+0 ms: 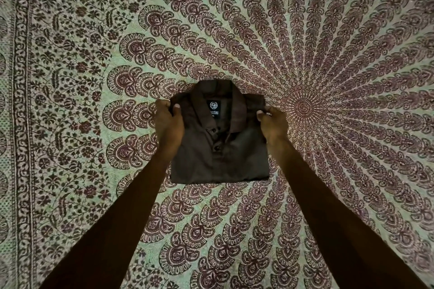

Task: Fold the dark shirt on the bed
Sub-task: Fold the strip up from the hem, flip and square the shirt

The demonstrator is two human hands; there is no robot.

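Folded shirt held at both shoulders

Nearest, the shirt (218, 148) lies as a neat rectangle on the patterned bedspread (70, 77), collar up. Farther on, the left hand (168, 122) and right hand (272, 126) each pinch a top corner, thumbs on top, probably to square or shift the finished fold.

Dark shirt (218, 145) lies folded into a rectangle on patterned bedspread (328, 54), collar at far end, label visible. Far corners are pinched by L hand (169, 124) and R hand (273, 128).
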